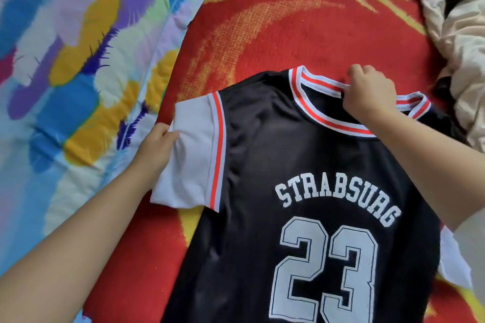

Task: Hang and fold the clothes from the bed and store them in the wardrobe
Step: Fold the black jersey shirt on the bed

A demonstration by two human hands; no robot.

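Jersey point(301, 165) flat on bed point(275, 34), long axis toward body; left hand point(157, 149) pinching sleeve point(189, 155), right hand point(370, 97) pinching collar point(317, 81).

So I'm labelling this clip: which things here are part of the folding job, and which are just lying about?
In the job:
- black jersey printed STRABSURG 23, spread flat
- left hand gripping its white sleeve
- right hand pinching the striped collar
- crumpled beige garment, probably awaiting folding

Lying about:
- red and yellow blanket underneath
- feather-print sheet
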